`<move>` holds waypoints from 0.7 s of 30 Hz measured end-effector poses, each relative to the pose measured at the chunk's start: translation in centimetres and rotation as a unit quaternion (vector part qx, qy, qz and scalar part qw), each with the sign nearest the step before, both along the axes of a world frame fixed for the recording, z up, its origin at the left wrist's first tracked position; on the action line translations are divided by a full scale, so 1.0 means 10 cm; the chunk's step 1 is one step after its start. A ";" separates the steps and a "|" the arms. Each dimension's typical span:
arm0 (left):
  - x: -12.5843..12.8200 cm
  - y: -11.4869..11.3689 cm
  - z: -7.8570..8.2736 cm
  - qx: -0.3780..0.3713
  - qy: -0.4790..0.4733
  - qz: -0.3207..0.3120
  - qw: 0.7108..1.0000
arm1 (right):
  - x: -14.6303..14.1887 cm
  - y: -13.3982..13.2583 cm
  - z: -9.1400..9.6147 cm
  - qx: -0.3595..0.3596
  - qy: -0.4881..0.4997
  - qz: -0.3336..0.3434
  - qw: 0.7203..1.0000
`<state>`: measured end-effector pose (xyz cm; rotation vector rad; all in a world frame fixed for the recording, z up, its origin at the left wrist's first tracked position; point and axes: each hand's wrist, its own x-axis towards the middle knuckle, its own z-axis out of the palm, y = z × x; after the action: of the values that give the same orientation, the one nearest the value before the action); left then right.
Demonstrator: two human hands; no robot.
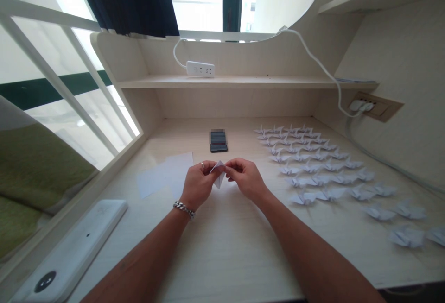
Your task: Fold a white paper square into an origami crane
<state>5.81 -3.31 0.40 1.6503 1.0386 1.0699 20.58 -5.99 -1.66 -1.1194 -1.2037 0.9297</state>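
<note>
a pale, wood-grained bench (239, 252) spreads across the view, backed by a bright window with a dark green frame (232, 2) and, beneath it, a long pale wooden shelf (250, 82). a dark navy curtain (128, 6) hangs at the upper left, near white railings (48, 14) and olive-green fabric (34, 168). a long white case with a dark round spot (79, 243) lies at the bench's left edge; rows of small white folded-paper cranes (313, 168) cover its right side. flat white paper sheets (156, 175) lie beside the left hand (198, 182), whose grip is pinched on a small, partly folded white paper piece (219, 181) above the bench's middle; the right hand (246, 178) has its grip closed on that piece's right edge. beyond them lies a small black phone (218, 147), its screen blurred; a white power strip (200, 69) sits on the shelf. a silver chain bracelet (184, 209) circles the left wrist.
</note>
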 end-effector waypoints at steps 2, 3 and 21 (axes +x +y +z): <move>0.00 0.00 0.00 0.000 0.004 0.003 1.000 | -0.01 0.00 0.01 -0.001 0.000 0.003 1.000; 0.00 0.00 0.00 -0.001 0.004 0.004 1.000 | -0.01 0.00 0.01 -0.002 0.001 0.003 1.000; 0.00 0.00 -0.01 -0.038 -0.054 -0.011 0.998 | -0.04 -0.02 0.06 -0.051 0.081 0.014 0.995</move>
<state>5.83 -3.31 0.35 1.5226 0.9758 1.0797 20.20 -6.19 -1.10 -1.0876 -1.0519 1.0922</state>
